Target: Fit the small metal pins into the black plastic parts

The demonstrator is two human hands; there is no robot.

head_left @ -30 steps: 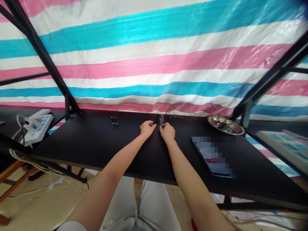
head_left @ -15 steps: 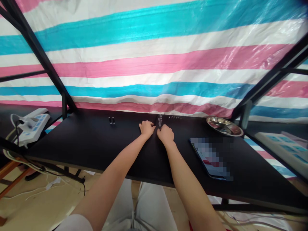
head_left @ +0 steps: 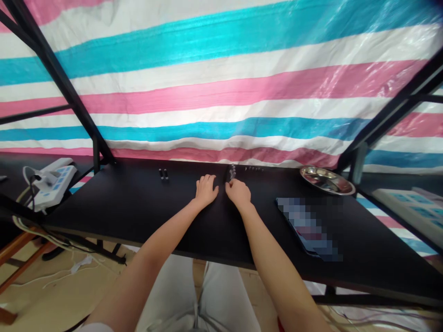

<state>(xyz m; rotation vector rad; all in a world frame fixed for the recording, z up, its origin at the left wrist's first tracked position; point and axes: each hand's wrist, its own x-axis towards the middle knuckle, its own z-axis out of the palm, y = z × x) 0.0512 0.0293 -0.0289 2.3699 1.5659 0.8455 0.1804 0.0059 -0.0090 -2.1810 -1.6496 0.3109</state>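
Dark item with grey pieces [head_left: 232, 173] just beyond right hand [head_left: 239, 192]; contact unclear.

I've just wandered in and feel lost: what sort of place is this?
Probably a makeshift workspace: a black table, a striped plastic sheet behind it, and a power strip off to the left.

Pixelated phone [head_left: 304, 227], right hand [head_left: 240, 194] hiding any contents, tiny pieces [head_left: 254, 169] indistinct

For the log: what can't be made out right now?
All in the head view:
Right hand: its back hides any fingertip grip.
Gray cluster just beyond it: too small to identify.
Phone: screen hidden by pixelation.
White strip, far right: cut off by the frame edge.
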